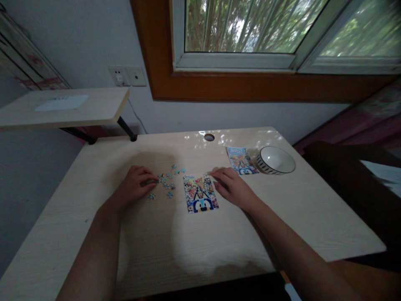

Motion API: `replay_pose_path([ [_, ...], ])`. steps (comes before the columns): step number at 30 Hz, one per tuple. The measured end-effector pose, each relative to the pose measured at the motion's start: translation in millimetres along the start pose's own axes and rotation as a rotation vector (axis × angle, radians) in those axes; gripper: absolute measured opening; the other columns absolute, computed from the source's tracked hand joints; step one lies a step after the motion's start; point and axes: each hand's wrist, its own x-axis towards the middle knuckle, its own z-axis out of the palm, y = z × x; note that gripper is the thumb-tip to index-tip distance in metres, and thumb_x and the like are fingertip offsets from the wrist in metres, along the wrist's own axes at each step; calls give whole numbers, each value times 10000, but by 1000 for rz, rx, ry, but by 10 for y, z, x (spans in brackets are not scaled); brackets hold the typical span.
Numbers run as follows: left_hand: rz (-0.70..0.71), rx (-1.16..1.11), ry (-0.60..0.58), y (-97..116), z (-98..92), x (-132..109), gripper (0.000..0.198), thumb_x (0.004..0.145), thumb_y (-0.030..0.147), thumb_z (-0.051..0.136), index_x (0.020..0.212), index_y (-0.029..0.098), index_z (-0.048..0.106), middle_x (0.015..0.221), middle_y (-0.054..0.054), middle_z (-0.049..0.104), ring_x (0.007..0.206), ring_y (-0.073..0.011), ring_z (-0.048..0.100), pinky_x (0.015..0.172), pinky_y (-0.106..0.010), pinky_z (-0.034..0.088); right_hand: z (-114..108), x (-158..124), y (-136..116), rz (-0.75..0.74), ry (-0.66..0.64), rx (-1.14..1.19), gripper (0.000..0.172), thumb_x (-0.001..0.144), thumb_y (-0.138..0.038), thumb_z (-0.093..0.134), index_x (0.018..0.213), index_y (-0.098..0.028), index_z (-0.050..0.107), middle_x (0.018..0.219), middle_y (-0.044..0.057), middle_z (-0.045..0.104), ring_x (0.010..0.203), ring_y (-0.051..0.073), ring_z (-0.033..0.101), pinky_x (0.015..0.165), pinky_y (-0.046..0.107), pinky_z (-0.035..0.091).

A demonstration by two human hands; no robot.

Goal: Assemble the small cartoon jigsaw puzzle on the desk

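The left fingers [142,169] bend at the pieces [169,186] to their right, grip unclear; lifting one at a time seems best. The puzzle [200,194] lies just left of the right fingers [222,172], which are at its far corner, grip also unclear; light pressure should avoid shifting it

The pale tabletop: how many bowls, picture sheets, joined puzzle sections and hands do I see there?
Bowl: 1
Picture sheet: 1
Joined puzzle section: 1
Hands (left hand, right hand): 2
Total: 5
Loose pieces overlap too much to count.
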Motion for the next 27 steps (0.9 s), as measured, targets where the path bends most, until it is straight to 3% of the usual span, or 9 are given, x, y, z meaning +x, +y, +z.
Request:
replay_pose_path([
  [15,41,-6,22,-69,47,-15,222,992,414,664,1112,299,811,1168,-53,708,1150,-262,554,1071,-464,450,-3,-3,2,0,-11,-7,466,985,-139,590,1430,-274,579,1323,125,653,1218,315,605,1046,571,546],
  [22,10,-19,-13,-27,13,-17,265,1005,448,632,1155,313,802,1199,-57,704,1178,-269,544,1098,-482,444,-21,14,-26,5,-2,10,485,975,-145,588,1434,-298,594,1300,122,668,1205,324,616,1028,592,553],
  [27,-23,-14,37,-67,7,-24,301,1013,471,612,1189,295,780,1219,-59,692,1194,-268,541,1117,-486,433,-33,20,-39,7,-9,8,456,992,-156,572,1426,-294,599,1282,117,674,1191,316,622,1020,580,560],
])
